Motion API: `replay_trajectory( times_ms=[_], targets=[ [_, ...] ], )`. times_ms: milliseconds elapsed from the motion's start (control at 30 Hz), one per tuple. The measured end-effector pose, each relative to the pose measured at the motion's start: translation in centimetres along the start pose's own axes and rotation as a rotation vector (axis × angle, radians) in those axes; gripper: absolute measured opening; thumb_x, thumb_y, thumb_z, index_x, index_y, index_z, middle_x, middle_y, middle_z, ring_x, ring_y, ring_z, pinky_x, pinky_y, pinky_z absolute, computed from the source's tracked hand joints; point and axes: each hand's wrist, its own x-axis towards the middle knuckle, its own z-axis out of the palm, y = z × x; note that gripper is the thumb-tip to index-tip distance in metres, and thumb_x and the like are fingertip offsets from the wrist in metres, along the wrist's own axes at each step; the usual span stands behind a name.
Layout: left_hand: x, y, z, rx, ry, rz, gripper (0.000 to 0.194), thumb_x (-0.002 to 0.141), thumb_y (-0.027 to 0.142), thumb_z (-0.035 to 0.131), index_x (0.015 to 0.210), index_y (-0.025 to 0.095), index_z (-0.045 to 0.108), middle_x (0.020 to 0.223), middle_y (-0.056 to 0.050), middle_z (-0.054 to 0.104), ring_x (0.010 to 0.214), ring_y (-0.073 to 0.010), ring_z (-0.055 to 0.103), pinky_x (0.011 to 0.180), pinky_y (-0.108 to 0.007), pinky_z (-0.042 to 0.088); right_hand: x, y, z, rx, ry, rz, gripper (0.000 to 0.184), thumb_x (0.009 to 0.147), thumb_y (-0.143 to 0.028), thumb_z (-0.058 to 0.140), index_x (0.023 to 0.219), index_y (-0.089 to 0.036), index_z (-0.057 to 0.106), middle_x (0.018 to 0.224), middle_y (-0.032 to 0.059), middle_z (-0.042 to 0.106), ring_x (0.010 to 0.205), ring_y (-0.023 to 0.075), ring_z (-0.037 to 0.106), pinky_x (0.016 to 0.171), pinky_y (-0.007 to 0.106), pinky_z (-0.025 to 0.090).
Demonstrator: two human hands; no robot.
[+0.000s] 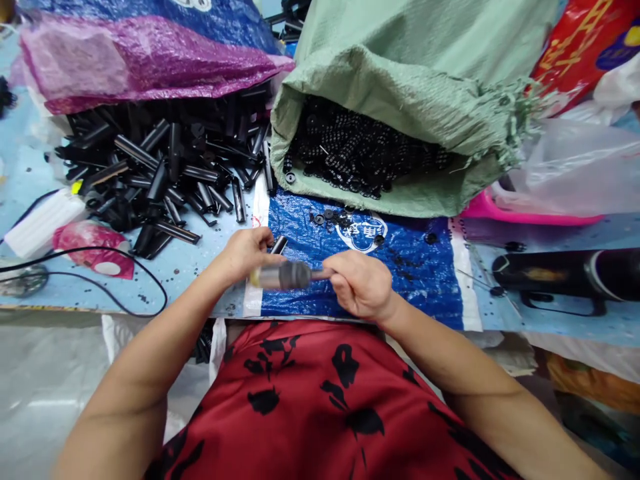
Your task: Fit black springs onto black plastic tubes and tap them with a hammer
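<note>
The left hand [245,255] is closed in a grip around a short black tube [279,245], only the tube's upper end showing past the fingers. That end points up and to the right, away from the person, so the tube's long axis runs on a slant across the blue woven sheet [425,287]. Just to its right, the right hand [361,283] is curled shut on the handle of a small hammer [287,275]. The hammer's long axis lies nearly level, left to right, with its grey head, blurred in the picture, pointing left toward the left hand and sitting just below the tube's free end. The two hands are near each other above the front edge of the table [195,263]; the left hand is the one on the tube, the hammer head the nearest thing to it.

Farther left, a black cable [127,257] loops over the table beside a pink wrapped object [93,245] and a white block [43,223]. Behind them lies a heap of black tubes [165,170] under a purple bag [145,57]. To the right of that, a green woven sack [400,80] lies open with small black round parts [355,150] spilling out; a few lie loose on the blue sheet. At far right rests a dark cylindrical object [565,273]
</note>
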Motion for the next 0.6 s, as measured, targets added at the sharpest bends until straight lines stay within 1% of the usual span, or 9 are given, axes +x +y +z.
replay_trajectory(
  times_ms=[67, 167, 233, 300, 333, 400, 467, 533, 600],
  targets=[
    [0.4, 0.3, 0.1, 0.007, -0.035, -0.004, 0.041, 0.069, 0.044, 0.089, 0.074, 0.02, 0.056, 0.063, 0.005, 0.054, 0.06, -0.0122, 0.046, 0.057, -0.028, 0.031, -0.1, -0.6, 0.4, -0.012, -0.08, -0.076, 0.034, 0.112, -0.032, 0.041, 0.103, -0.017, 0.07, 0.08, 0.0055, 0.071, 0.071, 0.0161, 0.064, 0.065, 0.03, 0.051],
    [0.5, 1.3, 0.5, 0.118, -0.018, 0.003, 0.036, 0.073, 0.039, 0.085, 0.075, 0.021, 0.054, 0.065, 0.004, 0.052, 0.061, -0.0128, 0.045, 0.059, -0.03, 0.03, -0.6, -0.8, 1.0, -0.088, -0.275, -0.103, 0.031, 0.11, -0.029, 0.048, 0.093, -0.017, 0.07, 0.069, 0.0017, 0.063, 0.061, 0.0148, 0.057, 0.056, 0.03, 0.046],
    [-0.6, 1.9, 0.2, 0.255, 0.031, 0.014, 0.026, 0.077, 0.033, 0.079, 0.08, 0.021, 0.057, 0.068, 0.002, 0.055, 0.062, -0.0145, 0.047, 0.061, -0.031, 0.029, -1.0, -0.4, 0.9, -0.025, -0.277, -0.111, 0.028, 0.11, -0.029, 0.049, 0.097, -0.016, 0.071, 0.072, 0.0023, 0.065, 0.063, 0.015, 0.059, 0.058, 0.03, 0.048],
    [-3.0, 1.7, -1.3, 0.373, 0.039, 0.036, 0.015, 0.083, 0.032, 0.071, 0.085, 0.02, 0.061, 0.072, -0.001, 0.059, 0.064, -0.0166, 0.05, 0.062, -0.032, 0.03, -1.7, 0.4, 0.3, 0.083, -0.211, -0.105, 0.025, 0.109, -0.028, 0.05, 0.106, -0.016, 0.071, 0.08, 0.0043, 0.07, 0.071, 0.0159, 0.065, 0.063, 0.03, 0.053],
    [-4.7, 1.3, -2.5, 0.414, 0.007, 0.044, 0.013, 0.086, 0.033, 0.066, 0.087, 0.02, 0.063, 0.074, -0.002, 0.061, 0.065, -0.0176, 0.052, 0.063, -0.033, 0.031, -2.1, 1.0, -0.1, 0.101, -0.18, -0.086, 0.022, 0.108, -0.028, 0.052, 0.11, -0.016, 0.07, 0.084, 0.0055, 0.072, 0.075, 0.0166, 0.067, 0.067, 0.03, 0.055],
    [-8.4, -0.1, -5.1, 0.443, -0.219, 0.057, 0.021, 0.088, 0.042, 0.065, 0.091, 0.023, 0.07, 0.077, -0.003, 0.066, 0.069, -0.0202, 0.059, 0.065, -0.033, 0.037, -2.8, 2.0, -0.6, 0.039, -0.17, -0.022, 0.016, 0.105, -0.027, 0.059, 0.111, -0.017, 0.071, 0.09, 0.0071, 0.075, 0.08, 0.018, 0.07, 0.072, 0.032, 0.057],
    [-11.3, -2.0, -7.2, 0.501, -0.359, -0.046, 0.035, 0.084, 0.052, 0.07, 0.106, 0.026, 0.075, 0.081, -0.003, 0.071, 0.074, -0.0237, 0.066, 0.067, -0.033, 0.042, -3.1, 2.7, -0.7, -0.076, -0.217, 0.041, 0.014, 0.104, -0.029, 0.064, 0.105, -0.018, 0.073, 0.091, 0.0072, 0.075, 0.081, 0.0185, 0.069, 0.074, 0.033, 0.055],
    [-12.2, -4.0, -8.1, 0.642, -0.256, -0.032, 0.037, 0.09, 0.05, 0.061, 0.112, 0.023, 0.074, 0.095, -0.008, 0.074, 0.085, -0.028, 0.069, 0.075, -0.036, 0.047, -2.7, 2.9, -0.3, -0.135, -0.276, 0.058, 0.022, 0.104, -0.039, 0.065, 0.098, -0.02, 0.074, 0.09, 0.0061, 0.074, 0.08, 0.0183, 0.068, 0.074, 0.033, 0.053],
    [-11.0, -5.5, -7.8, 0.868, 0.005, 0.029, 0.034, 0.096, 0.036, 0.047, 0.109, 0.017, 0.072, 0.103, -0.015, 0.071, 0.096, -0.0323, 0.067, 0.083, -0.041, 0.048, -1.6, 3.3, 0.4, -0.121, -0.305, 0.032, 0.033, 0.103, -0.05, 0.063, 0.096, -0.02, 0.075, 0.089, 0.0052, 0.074, 0.08, 0.0182, 0.066, 0.074, 0.033, 0.051]
  ],
)
